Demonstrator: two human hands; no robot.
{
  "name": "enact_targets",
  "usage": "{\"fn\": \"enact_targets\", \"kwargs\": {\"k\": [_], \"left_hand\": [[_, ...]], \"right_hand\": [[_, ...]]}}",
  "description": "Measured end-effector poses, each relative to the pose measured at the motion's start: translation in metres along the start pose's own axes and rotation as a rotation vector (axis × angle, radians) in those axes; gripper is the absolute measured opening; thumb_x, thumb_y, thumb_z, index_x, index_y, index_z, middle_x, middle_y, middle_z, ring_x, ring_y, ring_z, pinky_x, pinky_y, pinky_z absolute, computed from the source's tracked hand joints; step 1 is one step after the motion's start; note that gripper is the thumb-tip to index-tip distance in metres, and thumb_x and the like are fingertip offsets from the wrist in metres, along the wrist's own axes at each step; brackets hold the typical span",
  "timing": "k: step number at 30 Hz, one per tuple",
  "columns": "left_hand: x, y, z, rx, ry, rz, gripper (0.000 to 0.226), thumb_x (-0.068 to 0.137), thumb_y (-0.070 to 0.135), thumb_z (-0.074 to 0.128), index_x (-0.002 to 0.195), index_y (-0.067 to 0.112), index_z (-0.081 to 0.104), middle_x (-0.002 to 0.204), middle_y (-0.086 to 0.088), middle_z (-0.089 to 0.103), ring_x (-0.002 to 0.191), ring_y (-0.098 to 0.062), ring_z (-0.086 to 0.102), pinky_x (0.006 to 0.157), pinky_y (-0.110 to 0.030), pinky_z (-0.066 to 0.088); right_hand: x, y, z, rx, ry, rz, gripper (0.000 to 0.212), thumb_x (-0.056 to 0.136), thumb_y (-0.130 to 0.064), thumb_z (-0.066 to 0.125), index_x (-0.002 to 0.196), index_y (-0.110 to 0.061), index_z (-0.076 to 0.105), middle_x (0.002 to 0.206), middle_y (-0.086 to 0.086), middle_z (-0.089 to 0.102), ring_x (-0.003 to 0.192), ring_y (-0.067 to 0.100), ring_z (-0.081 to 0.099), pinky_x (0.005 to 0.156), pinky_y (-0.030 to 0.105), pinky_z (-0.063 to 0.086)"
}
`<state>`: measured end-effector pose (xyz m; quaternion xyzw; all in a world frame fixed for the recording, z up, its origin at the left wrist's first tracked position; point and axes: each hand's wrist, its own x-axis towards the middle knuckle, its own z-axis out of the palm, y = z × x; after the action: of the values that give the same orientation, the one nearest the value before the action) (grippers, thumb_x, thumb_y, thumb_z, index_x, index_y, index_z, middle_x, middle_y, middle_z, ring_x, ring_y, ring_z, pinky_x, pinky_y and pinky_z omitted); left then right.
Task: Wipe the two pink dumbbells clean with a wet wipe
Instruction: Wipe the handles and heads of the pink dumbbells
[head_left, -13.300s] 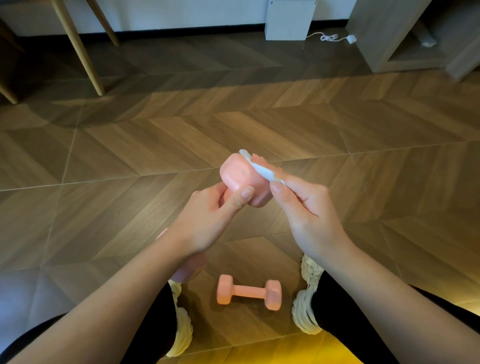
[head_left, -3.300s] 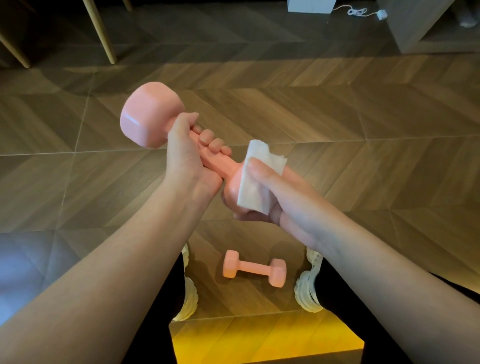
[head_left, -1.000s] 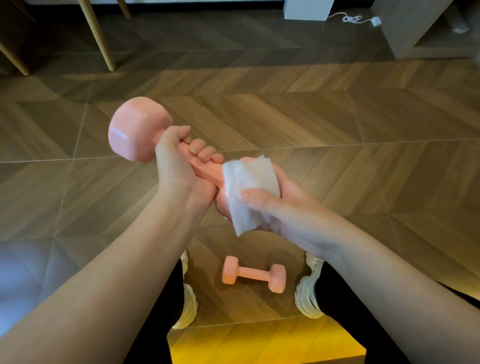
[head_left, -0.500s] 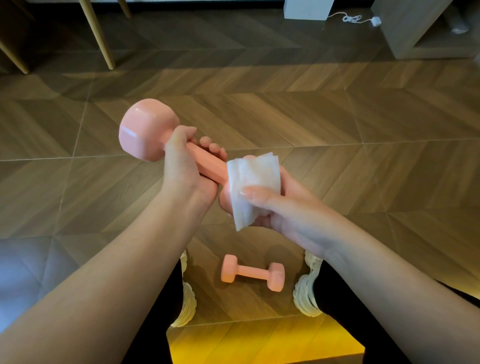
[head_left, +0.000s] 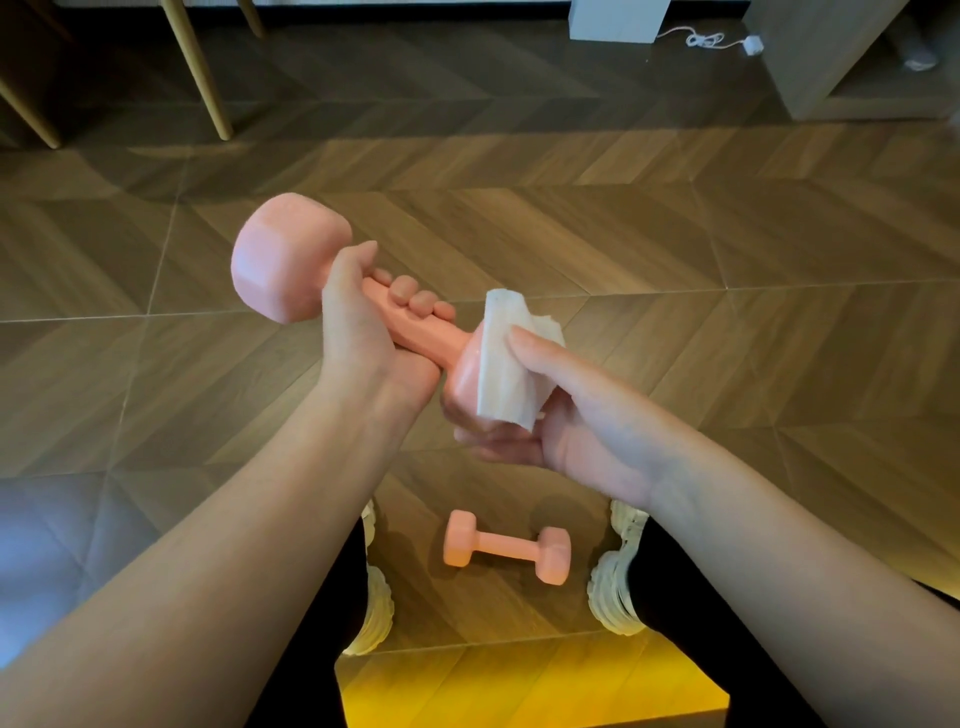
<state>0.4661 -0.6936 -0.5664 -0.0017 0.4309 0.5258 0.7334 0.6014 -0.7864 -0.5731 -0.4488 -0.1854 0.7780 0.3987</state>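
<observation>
The left hand (head_left: 363, 338) is closed round the handle of the held dumbbell (head_left: 285, 260). The thumb lies up toward the far head, and the fingertips (head_left: 415, 299) show over the top of the bar. That dumbbell is pink and is held up in the air in front of the person. It slants, with its big far head up and to the left and its near head down and to the right.

The right hand (head_left: 571, 421) cups the near head from below. Its thumb lies across the top and pins a white wet wipe (head_left: 506, 369) against the pink surface. The wipe is folded and crumpled and drapes over the side of the head that faces the person. One corner sticks up above the thumb.

Below the hands, the second dumbbell (head_left: 506, 545), also pink, lies flat on the floor (head_left: 675, 260) between the person's two pale, chunky shoes (head_left: 613, 587). It touches neither shoe. Black trouser legs rise from the shoes under the bare forearms.

The floor is brown wood laid in a chevron pattern. Slim wooden furniture legs (head_left: 202, 67) stand far off at the upper left. At the top edge there is a white box (head_left: 618, 21) with a coiled white cable (head_left: 698, 40) beside it, and a wooden cabinet (head_left: 810, 52) stands at the upper right.
</observation>
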Motion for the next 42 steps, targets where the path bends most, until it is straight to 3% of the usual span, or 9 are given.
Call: {"fn": "enact_targets", "kwargs": {"k": [4, 8, 13, 18, 24, 28, 31, 37, 42], "left_hand": [[-0.002, -0.003, 0.003, 0.032, 0.010, 0.066, 0.032, 0.091, 0.022, 0.058, 0.065, 0.017, 0.039, 0.054, 0.003, 0.042, 0.045, -0.012, 0.043, 0.056, -0.025, 0.044], [-0.004, -0.011, 0.004, 0.075, 0.003, 0.029, 0.032, 0.091, 0.022, 0.060, 0.067, 0.019, 0.039, 0.050, 0.005, 0.038, 0.042, -0.010, 0.040, 0.057, -0.025, 0.042], [-0.002, -0.006, 0.004, 0.096, -0.011, 0.024, 0.031, 0.092, 0.021, 0.057, 0.069, 0.020, 0.036, 0.049, 0.007, 0.034, 0.040, -0.010, 0.034, 0.052, -0.024, 0.036], [-0.003, -0.005, 0.002, 0.081, 0.008, 0.038, 0.030, 0.093, 0.019, 0.052, 0.070, 0.020, 0.033, 0.049, 0.007, 0.029, 0.039, -0.009, 0.030, 0.050, -0.023, 0.031], [-0.004, -0.009, 0.005, 0.127, -0.029, 0.028, 0.030, 0.091, 0.018, 0.053, 0.068, 0.019, 0.035, 0.048, 0.006, 0.030, 0.038, -0.011, 0.030, 0.047, -0.023, 0.034], [-0.002, -0.006, 0.005, 0.094, -0.031, 0.038, 0.029, 0.092, 0.017, 0.051, 0.068, 0.020, 0.034, 0.048, 0.007, 0.029, 0.038, -0.010, 0.029, 0.044, -0.022, 0.033], [-0.003, -0.007, 0.004, 0.077, -0.019, 0.037, 0.031, 0.093, 0.017, 0.050, 0.067, 0.021, 0.032, 0.048, 0.007, 0.026, 0.038, -0.009, 0.027, 0.044, -0.021, 0.031], [-0.004, -0.006, 0.006, 0.066, -0.037, 0.010, 0.030, 0.090, 0.016, 0.052, 0.067, 0.020, 0.034, 0.049, 0.007, 0.028, 0.040, -0.011, 0.028, 0.046, -0.023, 0.034], [-0.003, -0.001, 0.005, 0.042, -0.021, 0.023, 0.031, 0.091, 0.016, 0.050, 0.064, 0.020, 0.034, 0.047, 0.007, 0.027, 0.038, -0.010, 0.027, 0.043, -0.021, 0.032]], "right_hand": [[0.003, 0.004, 0.000, -0.034, 0.049, -0.036, 0.065, 0.076, -0.026, 0.079, 0.133, -0.027, 0.048, 0.129, 0.014, 0.061, 0.114, 0.039, 0.064, 0.090, 0.050, 0.057], [0.006, 0.009, 0.001, -0.207, 0.207, -0.115, 0.054, 0.076, -0.040, 0.080, 0.122, -0.038, 0.050, 0.121, 0.003, 0.064, 0.107, 0.024, 0.067, 0.083, 0.044, 0.060], [0.002, 0.006, -0.005, -0.143, 0.085, -0.151, 0.045, 0.093, -0.035, 0.065, 0.133, -0.025, 0.047, 0.124, 0.016, 0.064, 0.106, 0.034, 0.068, 0.089, 0.050, 0.057], [0.002, 0.009, 0.001, -0.258, 0.089, -0.169, 0.066, 0.074, -0.027, 0.078, 0.132, -0.031, 0.048, 0.126, 0.003, 0.062, 0.106, 0.020, 0.068, 0.080, 0.036, 0.059], [0.005, 0.011, 0.002, -0.200, 0.158, -0.176, 0.037, 0.093, -0.042, 0.062, 0.127, -0.032, 0.049, 0.122, 0.012, 0.064, 0.107, 0.031, 0.068, 0.085, 0.050, 0.059], [-0.002, 0.005, -0.007, -0.094, 0.002, -0.154, 0.056, 0.087, -0.027, 0.070, 0.138, -0.030, 0.045, 0.116, 0.002, 0.068, 0.104, 0.019, 0.069, 0.080, 0.036, 0.059], [0.000, 0.010, -0.005, -0.244, 0.079, -0.201, 0.074, 0.071, -0.020, 0.082, 0.134, -0.034, 0.048, 0.124, 0.001, 0.060, 0.105, 0.019, 0.067, 0.076, 0.034, 0.057], [0.005, 0.010, -0.003, -0.207, 0.158, -0.226, 0.035, 0.085, -0.042, 0.072, 0.117, -0.040, 0.057, 0.108, -0.005, 0.070, 0.103, 0.020, 0.069, 0.079, 0.043, 0.061], [-0.001, 0.004, -0.007, -0.139, -0.023, -0.165, 0.066, 0.081, -0.023, 0.069, 0.142, -0.027, 0.042, 0.127, 0.006, 0.060, 0.109, 0.020, 0.066, 0.081, 0.036, 0.057]]}}
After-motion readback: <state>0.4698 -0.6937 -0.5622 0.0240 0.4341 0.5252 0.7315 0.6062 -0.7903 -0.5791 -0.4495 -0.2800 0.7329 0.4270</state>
